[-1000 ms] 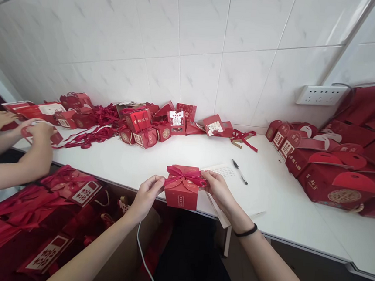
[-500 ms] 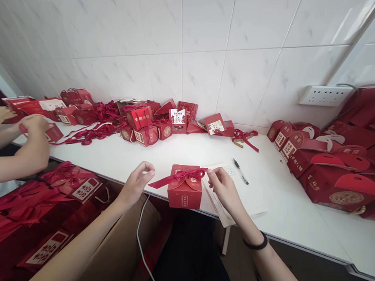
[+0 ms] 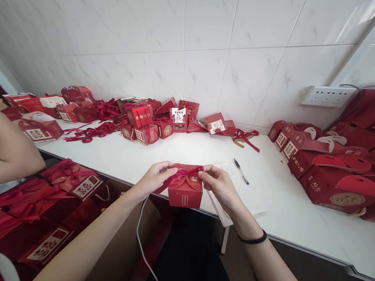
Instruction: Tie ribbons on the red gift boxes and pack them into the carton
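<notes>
A small red gift box (image 3: 185,196) with gold print stands at the table's front edge, straight in front of me. Across its top runs a dark red ribbon (image 3: 184,173), knotted or looped at the middle. My left hand (image 3: 158,176) pinches the ribbon at the box's left side, and a loose tail hangs below those fingers. On the other side my right hand (image 3: 216,180) is closed on the ribbon near the top right corner. Part of the ribbon is hidden behind the fingers.
A pen (image 3: 241,171) and written paper (image 3: 226,170) lie right of the box. Red boxes (image 3: 331,183) crowd the right side; more boxes (image 3: 145,132) and loose ribbons (image 3: 93,132) line the wall. At left are a co-worker's arm (image 3: 6,142) and stacked boxes (image 3: 36,219).
My left hand has moved right and taken hold of the ribbon. My right hand has shifted slightly left, still at the ribbon. At left, the co-worker's arms moved and a box now stands there.
</notes>
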`<state>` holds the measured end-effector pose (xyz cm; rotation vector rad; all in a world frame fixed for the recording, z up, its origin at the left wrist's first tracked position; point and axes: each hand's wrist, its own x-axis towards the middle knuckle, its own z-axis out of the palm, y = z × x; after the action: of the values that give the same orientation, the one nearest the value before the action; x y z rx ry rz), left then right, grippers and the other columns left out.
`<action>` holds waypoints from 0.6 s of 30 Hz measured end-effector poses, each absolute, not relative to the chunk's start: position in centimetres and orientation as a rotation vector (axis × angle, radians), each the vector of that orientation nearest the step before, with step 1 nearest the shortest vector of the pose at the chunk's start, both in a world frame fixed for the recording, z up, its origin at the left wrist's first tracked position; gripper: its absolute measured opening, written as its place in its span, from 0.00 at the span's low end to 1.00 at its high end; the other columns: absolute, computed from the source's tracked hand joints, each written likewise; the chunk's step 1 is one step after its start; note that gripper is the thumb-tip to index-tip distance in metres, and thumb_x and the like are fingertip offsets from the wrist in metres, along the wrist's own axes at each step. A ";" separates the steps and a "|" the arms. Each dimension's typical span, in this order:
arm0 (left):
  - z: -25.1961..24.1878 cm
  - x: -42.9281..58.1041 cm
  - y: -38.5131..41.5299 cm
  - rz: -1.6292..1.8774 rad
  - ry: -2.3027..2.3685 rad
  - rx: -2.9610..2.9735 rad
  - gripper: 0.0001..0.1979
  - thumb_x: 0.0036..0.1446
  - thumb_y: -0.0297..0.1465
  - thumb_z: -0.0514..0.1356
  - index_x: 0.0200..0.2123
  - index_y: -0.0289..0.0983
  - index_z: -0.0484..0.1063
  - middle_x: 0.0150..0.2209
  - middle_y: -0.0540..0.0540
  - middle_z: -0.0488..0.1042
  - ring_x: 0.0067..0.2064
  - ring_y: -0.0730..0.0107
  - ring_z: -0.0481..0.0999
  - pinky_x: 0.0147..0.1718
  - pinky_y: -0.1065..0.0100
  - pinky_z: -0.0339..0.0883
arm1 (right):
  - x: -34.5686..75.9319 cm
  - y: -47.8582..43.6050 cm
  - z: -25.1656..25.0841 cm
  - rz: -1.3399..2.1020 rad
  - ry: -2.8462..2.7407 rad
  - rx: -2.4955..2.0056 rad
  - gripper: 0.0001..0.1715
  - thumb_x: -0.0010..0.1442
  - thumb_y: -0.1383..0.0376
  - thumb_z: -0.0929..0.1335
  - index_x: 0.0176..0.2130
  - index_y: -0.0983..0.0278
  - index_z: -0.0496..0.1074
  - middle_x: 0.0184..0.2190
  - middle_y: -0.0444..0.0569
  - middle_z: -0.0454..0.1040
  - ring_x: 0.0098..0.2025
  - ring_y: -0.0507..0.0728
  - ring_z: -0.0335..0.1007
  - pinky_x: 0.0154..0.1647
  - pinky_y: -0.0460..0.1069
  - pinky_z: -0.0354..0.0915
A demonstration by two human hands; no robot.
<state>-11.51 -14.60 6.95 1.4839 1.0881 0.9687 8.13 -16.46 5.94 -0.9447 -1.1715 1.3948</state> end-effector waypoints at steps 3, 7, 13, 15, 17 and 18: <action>6.6 -11.5 -14.4 0.979 1.004 1.352 0.12 0.47 0.39 0.63 0.29 0.36 0.70 0.26 0.53 0.70 0.25 0.77 0.65 0.27 0.74 0.59 | 7.8 -16.3 6.3 1.373 -1.174 -0.939 0.25 0.42 0.49 0.74 0.27 0.65 0.65 0.18 0.39 0.61 0.20 0.47 0.50 0.22 0.45 0.44; 6.3 -11.4 -14.4 1.034 1.031 1.311 0.12 0.46 0.38 0.63 0.30 0.35 0.70 0.21 0.55 0.62 0.23 0.79 0.59 0.25 0.75 0.54 | 7.7 -16.0 6.2 1.304 -1.221 -0.938 0.25 0.43 0.48 0.73 0.26 0.64 0.65 0.18 0.39 0.61 0.20 0.48 0.50 0.23 0.46 0.45; 6.1 -11.5 -14.8 1.036 0.977 1.214 0.15 0.44 0.39 0.64 0.31 0.36 0.69 0.20 0.56 0.57 0.24 0.79 0.57 0.26 0.74 0.55 | 8.2 -16.2 5.4 1.380 -1.185 -0.840 0.23 0.42 0.54 0.75 0.30 0.64 0.65 0.23 0.41 0.64 0.23 0.49 0.53 0.25 0.46 0.48; 6.2 -11.6 -14.9 1.022 0.972 1.228 0.15 0.43 0.40 0.64 0.30 0.36 0.69 0.20 0.55 0.57 0.24 0.78 0.58 0.26 0.74 0.56 | 8.4 -16.2 5.3 1.412 -1.118 -0.814 0.25 0.41 0.56 0.76 0.35 0.62 0.65 0.22 0.39 0.63 0.22 0.49 0.52 0.25 0.45 0.47; 6.4 -11.7 -15.0 1.001 0.987 1.283 0.15 0.43 0.42 0.64 0.29 0.36 0.69 0.20 0.55 0.59 0.24 0.78 0.58 0.25 0.74 0.55 | 8.5 -16.1 5.3 1.417 -1.086 -0.799 0.26 0.43 0.55 0.75 0.38 0.62 0.65 0.20 0.37 0.60 0.21 0.49 0.50 0.25 0.46 0.47; 6.5 -11.8 -14.9 0.985 0.996 1.324 0.15 0.44 0.42 0.63 0.29 0.36 0.69 0.20 0.55 0.60 0.23 0.78 0.58 0.25 0.74 0.54 | 8.5 -16.1 5.3 1.416 -1.095 -0.793 0.24 0.44 0.54 0.74 0.37 0.62 0.65 0.18 0.36 0.58 0.21 0.49 0.49 0.25 0.46 0.46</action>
<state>-11.78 -14.93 6.50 1.3240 0.9956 0.9846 8.47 -16.07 5.31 -0.7927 -1.0953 1.4162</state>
